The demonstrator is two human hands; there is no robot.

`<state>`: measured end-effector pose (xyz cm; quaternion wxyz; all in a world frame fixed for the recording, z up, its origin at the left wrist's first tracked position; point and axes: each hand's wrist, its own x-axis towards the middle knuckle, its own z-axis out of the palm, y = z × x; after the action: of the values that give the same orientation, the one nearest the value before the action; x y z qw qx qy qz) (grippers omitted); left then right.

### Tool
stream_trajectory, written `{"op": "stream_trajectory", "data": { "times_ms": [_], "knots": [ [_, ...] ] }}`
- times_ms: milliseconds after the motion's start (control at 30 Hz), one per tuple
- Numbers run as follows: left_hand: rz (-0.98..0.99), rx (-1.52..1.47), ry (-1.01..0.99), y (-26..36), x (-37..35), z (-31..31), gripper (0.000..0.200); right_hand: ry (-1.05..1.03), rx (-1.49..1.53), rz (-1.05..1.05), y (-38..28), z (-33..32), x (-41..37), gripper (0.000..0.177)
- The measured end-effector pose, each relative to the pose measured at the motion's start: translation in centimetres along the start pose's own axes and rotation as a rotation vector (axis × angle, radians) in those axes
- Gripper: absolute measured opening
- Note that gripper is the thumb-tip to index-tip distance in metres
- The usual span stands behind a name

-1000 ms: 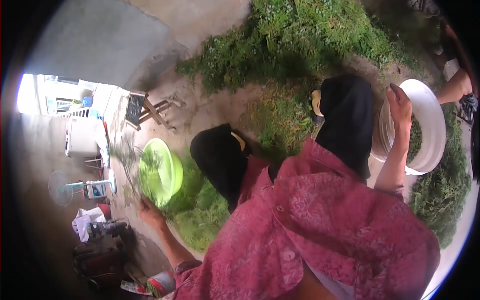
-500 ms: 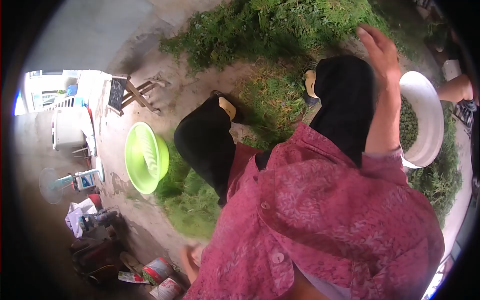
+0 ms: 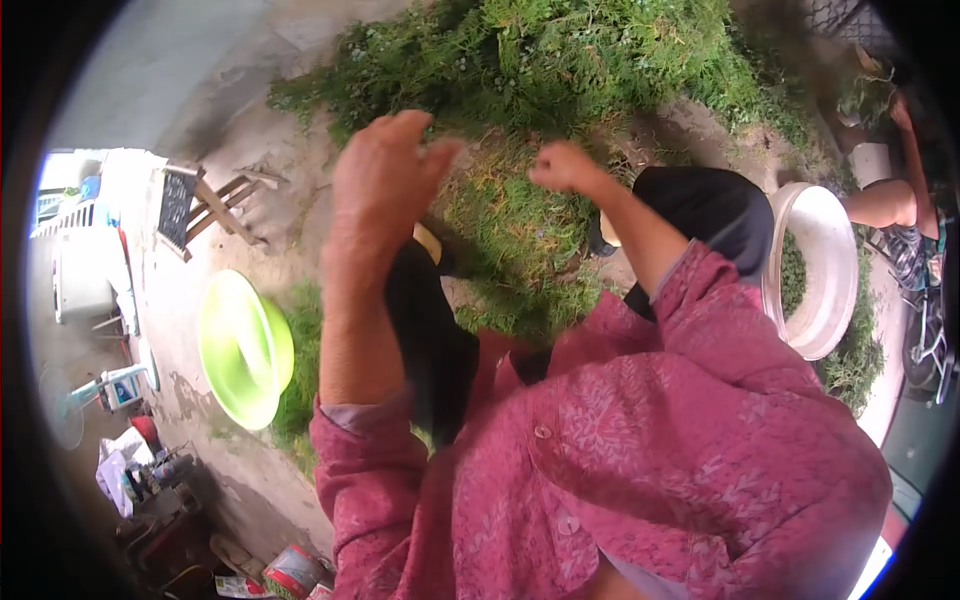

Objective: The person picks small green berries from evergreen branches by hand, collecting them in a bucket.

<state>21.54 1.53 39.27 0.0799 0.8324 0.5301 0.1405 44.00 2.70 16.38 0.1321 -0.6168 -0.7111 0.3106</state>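
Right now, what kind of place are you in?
Probably an outdoor yard: piles of cut greenery lie on bare ground, with a green basin and a white tub holding greens.

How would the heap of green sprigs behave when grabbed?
Probably light and floppy: the green sprigs look thin and feathery. Likely to tangle and drop bits, as they lie in a loose heap.

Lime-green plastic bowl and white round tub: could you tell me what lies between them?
Head view: the person's black-trousered legs and a patch of cut green sprigs.
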Motion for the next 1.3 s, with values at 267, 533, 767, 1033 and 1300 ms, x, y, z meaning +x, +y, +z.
{"op": "stream_trajectory", "data": {
  "times_ms": [267,533,767,1033,1300],
  "knots": [
    [-0.087,0.13,-0.452,-2.9,2.9,7.6,0.028,0.086,-0.119,0.908,11.0,4.3,-3.2,0.049],
    [-0.013,0.015,-0.369,-2.8,3.5,5.6,0.022,-0.084,0.105,1.07,20.2,4.8,2.7,0.06],
    [-0.059,-0.009,-0.336,-3.4,3.7,5.1,0.024,-0.177,-0.116,1.081,22.7,5.1,3.1,0.051],
    [-0.044,0.023,-0.332,-3.2,3.6,4.9,0.026,0.15,0.098,0.585,12.7,0.8,5.1,0.033],
    [0.095,-0.07,-0.191,-1.4,4.9,6.1,0.035,-0.041,0.577,0.186,-3.9,-10.7,7.1,0.025]
  ]
}}
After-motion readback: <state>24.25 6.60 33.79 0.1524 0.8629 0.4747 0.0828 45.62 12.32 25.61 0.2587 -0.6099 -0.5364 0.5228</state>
